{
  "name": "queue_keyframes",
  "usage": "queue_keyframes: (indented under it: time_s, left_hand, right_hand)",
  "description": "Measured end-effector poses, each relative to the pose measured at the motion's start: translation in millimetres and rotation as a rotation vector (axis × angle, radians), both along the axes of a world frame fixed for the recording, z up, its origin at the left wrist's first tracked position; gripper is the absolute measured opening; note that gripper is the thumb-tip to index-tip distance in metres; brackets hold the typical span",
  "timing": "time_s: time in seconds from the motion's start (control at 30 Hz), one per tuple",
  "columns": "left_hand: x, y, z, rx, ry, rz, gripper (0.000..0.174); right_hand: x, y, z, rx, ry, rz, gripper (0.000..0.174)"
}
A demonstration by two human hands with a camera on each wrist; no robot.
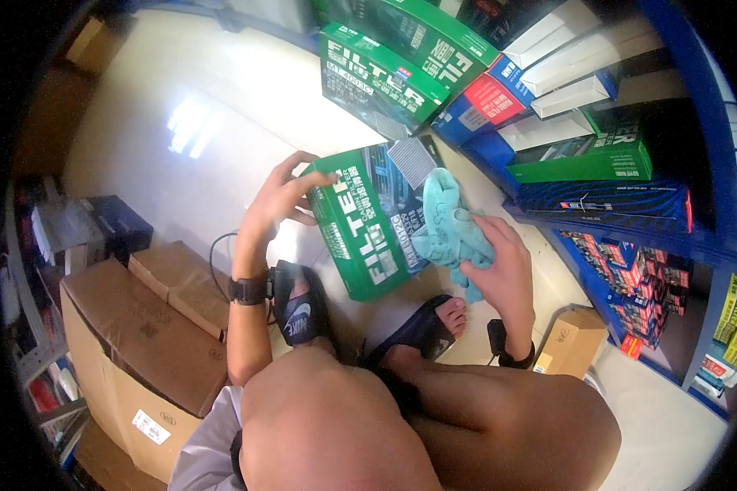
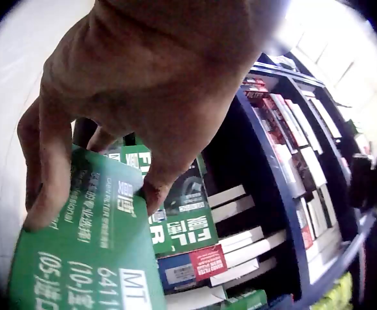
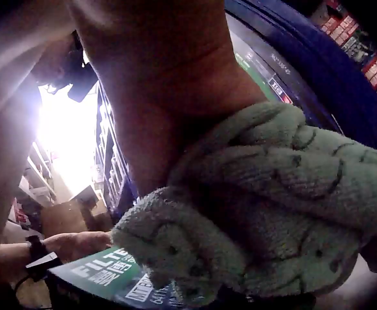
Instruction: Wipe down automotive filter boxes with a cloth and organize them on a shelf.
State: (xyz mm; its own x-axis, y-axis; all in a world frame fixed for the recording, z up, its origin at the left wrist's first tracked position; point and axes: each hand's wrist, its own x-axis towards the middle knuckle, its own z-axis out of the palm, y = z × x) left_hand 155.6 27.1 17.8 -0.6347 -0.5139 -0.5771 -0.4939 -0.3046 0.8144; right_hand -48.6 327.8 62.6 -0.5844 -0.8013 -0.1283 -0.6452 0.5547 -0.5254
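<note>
A green cabin filter box (image 1: 354,237) stands tilted over the floor between the person's feet. The left hand (image 1: 277,200) grips its left end; in the left wrist view the fingers lie on one side of the box (image 2: 88,252) and the thumb on the other. A bunched, light teal cloth (image 1: 444,214) with dark line patterns is held in the right hand (image 1: 508,266), against the box's right end. From the right wrist, the cloth (image 3: 285,187) fills much of the view and hides most of the right hand's fingers.
Two more green filter boxes (image 1: 377,82) stand on the floor ahead, beside a blue shelf (image 1: 499,192) of filter boxes on the right. Brown cartons (image 1: 139,327) sit to the left, and a small carton (image 1: 573,340) lies at the right. Sandals (image 1: 299,311) are close below the box.
</note>
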Motion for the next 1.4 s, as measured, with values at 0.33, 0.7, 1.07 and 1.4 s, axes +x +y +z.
queue_keyframes:
  time_s: [0.33, 0.7, 1.07, 1.4]
  left_hand:
    - [-18, 13, 33, -0.092, 0.072, -0.053, 0.046]
    - [-55, 1, -3, -0.276, 0.463, -0.234, 0.036]
    - [-114, -6, -19, -0.473, 0.762, -0.515, 0.055]
    - [-96, 12, -13, -0.429, 0.732, -0.403, 0.104]
  right_hand:
    - [-5, 5, 33, -0.054, 0.032, 0.071, 0.071]
    - [-32, 27, 42, -0.224, 0.162, -0.133, 0.067]
    - [-47, 32, 34, -0.265, 0.231, -0.262, 0.061]
    - [-37, 33, 52, -0.342, 0.596, -0.256, 0.07]
